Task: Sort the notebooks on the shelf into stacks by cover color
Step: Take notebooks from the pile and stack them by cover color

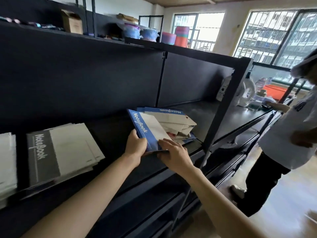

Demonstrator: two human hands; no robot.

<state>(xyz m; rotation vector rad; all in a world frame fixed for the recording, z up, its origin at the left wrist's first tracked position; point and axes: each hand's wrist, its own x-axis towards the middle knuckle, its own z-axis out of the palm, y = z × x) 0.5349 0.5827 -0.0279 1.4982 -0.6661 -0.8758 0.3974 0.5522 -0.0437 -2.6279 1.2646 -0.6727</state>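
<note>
My left hand [135, 145] grips the blue notebook [142, 124] at its near-left edge, and my right hand [173, 152] pinches the near edge with its fingers on the cover. The notebook leans on a loose pile [173, 124] at one o'clock, and the grey stack [60, 152] sits at nine. If I pull carelessly, the pile may slide off the shelf [223, 117].

I'm seeing the left forearm [89, 194] and right forearm [231, 201] showing bare to the near edge; left hand [135, 146] and right hand [173, 151] are showing bare as well.
</note>
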